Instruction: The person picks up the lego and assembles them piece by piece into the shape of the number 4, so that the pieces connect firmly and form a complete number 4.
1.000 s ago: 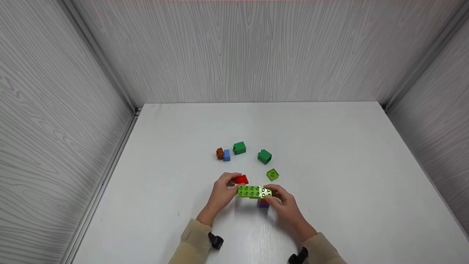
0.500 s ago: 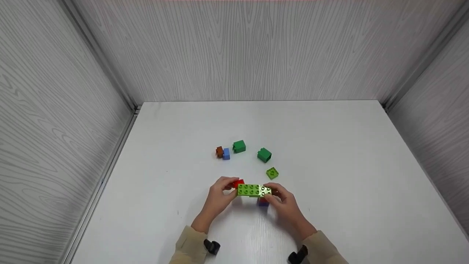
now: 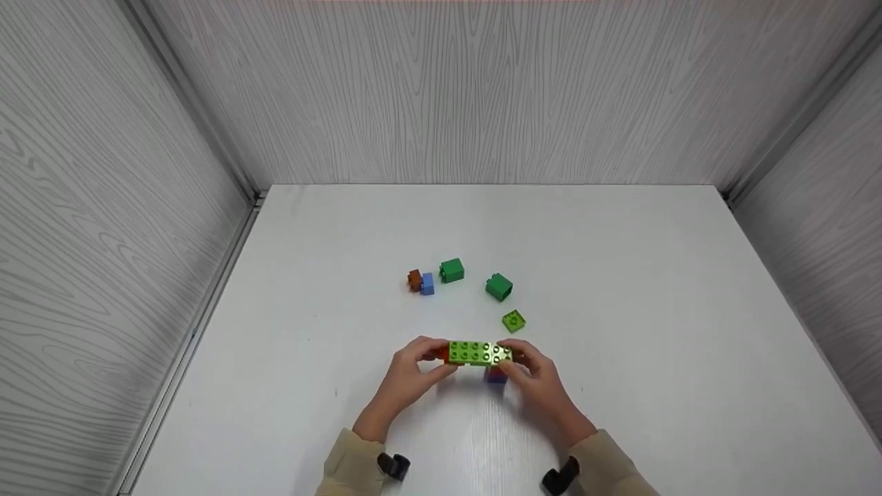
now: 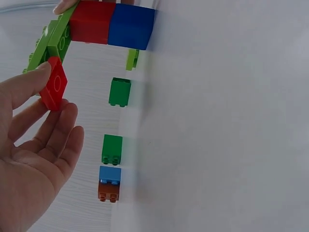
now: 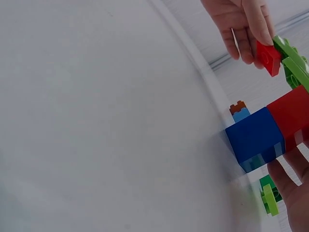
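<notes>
Head view: hands grip a mostly hidden red plate and, apparently, lime bricks.

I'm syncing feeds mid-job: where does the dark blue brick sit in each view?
Head: dark blue brick, lower middle, slightly right of centre, peeking out under the light-green row.
Left wrist: dark blue brick, at the top, left of centre.
Right wrist: dark blue brick, right side, about mid-height.
Shared landmark: the larger red brick joined to it.
</notes>
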`<state>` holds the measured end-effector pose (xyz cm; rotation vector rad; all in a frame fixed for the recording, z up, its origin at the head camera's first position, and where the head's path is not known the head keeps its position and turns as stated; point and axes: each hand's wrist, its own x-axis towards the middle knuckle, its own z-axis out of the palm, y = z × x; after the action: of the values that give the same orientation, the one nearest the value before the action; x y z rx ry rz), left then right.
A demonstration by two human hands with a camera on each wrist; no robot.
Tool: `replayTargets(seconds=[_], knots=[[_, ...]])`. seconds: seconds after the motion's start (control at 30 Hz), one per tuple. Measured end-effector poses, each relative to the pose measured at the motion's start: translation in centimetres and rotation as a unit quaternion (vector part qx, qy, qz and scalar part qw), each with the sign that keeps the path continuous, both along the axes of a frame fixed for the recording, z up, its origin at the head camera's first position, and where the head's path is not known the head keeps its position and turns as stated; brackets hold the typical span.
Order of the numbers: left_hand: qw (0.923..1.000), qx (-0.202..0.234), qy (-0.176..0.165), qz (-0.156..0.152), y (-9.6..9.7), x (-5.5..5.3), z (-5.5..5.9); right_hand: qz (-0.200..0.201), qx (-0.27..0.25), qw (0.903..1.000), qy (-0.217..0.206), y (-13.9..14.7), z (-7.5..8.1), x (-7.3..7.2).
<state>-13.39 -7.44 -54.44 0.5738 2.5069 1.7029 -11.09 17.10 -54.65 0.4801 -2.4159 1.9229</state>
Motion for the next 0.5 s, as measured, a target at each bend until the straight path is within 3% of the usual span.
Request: replayTargets(seconds=[0.13, 0.5], knots=[[0.9997, 0.021, -0.008, -0.006, -0.05, 0.08, -0.06, -0.003, -0.011, 0.9999, -0.01, -0.03, 0.01, -0.03], [0.9954, 0.06, -0.075, -0.01, 0.02, -0.23, -0.36, -0.004, -0.015, 0.9999, -0.007, -0.15, 0.22, 0.02]])
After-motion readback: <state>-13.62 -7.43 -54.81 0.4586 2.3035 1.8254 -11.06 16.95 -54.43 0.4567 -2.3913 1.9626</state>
